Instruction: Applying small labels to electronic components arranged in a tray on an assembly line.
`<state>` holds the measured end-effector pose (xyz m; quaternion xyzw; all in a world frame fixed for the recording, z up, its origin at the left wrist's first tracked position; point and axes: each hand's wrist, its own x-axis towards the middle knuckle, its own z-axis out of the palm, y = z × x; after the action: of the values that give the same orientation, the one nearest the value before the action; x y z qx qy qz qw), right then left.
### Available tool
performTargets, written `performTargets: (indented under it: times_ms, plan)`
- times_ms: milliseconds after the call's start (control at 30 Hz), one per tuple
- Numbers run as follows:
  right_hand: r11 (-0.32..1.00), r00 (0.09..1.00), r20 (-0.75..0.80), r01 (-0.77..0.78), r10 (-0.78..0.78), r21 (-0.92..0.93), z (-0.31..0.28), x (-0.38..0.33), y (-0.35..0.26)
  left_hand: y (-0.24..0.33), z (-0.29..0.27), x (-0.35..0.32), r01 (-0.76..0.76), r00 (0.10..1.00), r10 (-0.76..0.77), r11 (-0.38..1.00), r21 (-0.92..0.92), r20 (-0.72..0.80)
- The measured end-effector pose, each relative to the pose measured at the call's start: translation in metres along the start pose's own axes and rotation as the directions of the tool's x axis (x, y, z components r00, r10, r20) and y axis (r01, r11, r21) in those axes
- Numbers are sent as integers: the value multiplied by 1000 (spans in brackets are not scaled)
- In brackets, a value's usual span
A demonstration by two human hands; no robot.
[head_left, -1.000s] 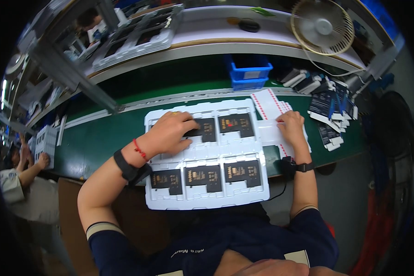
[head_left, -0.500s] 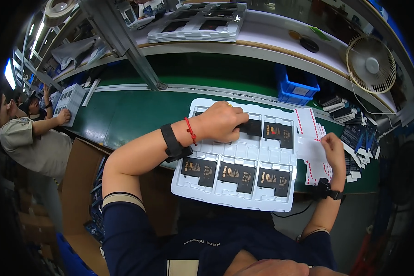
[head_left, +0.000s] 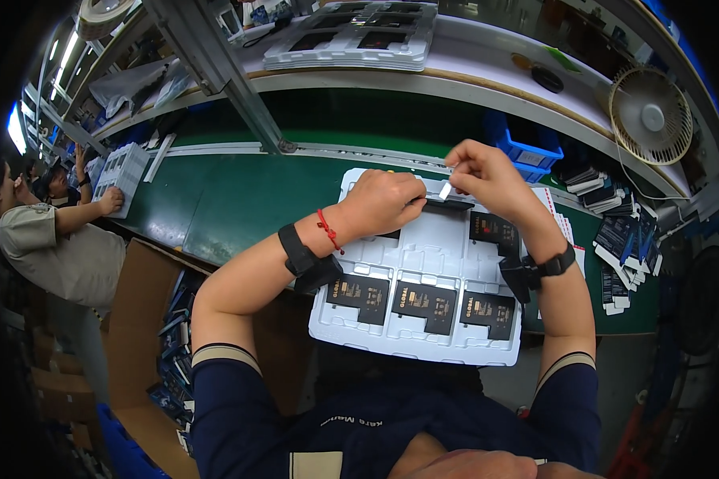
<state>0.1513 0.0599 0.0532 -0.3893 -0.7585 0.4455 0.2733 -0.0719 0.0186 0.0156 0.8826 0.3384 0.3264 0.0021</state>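
A white moulded tray [head_left: 447, 243] lies on the green bench in front of me. It carries several flat black parts, three of them in the near row [head_left: 423, 305] and one at the far right [head_left: 495, 229]. My left hand [head_left: 385, 203] presses down on and grips a black part [head_left: 447, 204] in the far row. My right hand [head_left: 487, 172] hovers just above that part and pinches a small white label [head_left: 445, 190] between thumb and finger. Both wrists wear black bands.
To the right lie red-edged label sheets [head_left: 566, 225] and stacks of black parts [head_left: 623, 243]. Behind the tray are a blue bin [head_left: 529, 150], a fan [head_left: 651, 116], a shelf with stacked white trays [head_left: 351, 32] and a metal post [head_left: 216, 76]. A co-worker [head_left: 56, 239] sits at left beside a cardboard box [head_left: 148, 291].
My right hand left the label sheets at the right and came over the tray's far row with a small white label. My left hand stayed on the far-row part.
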Motion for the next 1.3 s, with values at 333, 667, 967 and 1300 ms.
performTargets:
  times_ms: [333,667,967,1300]
  plan:
    - [998,989,145,-1,9,-56,20,10,7,-4,5,1,4,999,-4,1000,2,-39]
    - [990,985,163,71,-50,-124,23,12,8,-3,5,1,26,999,-26,1000,2,-25]
    - [946,997,54,64,-49,-318,30,3,-2,-4,7,1,45,999,-46,999,-18,-24]
    - [528,828,35,388,-559,-755,40,-6,-6,-5,5,0,77,997,-77,997,8,18]
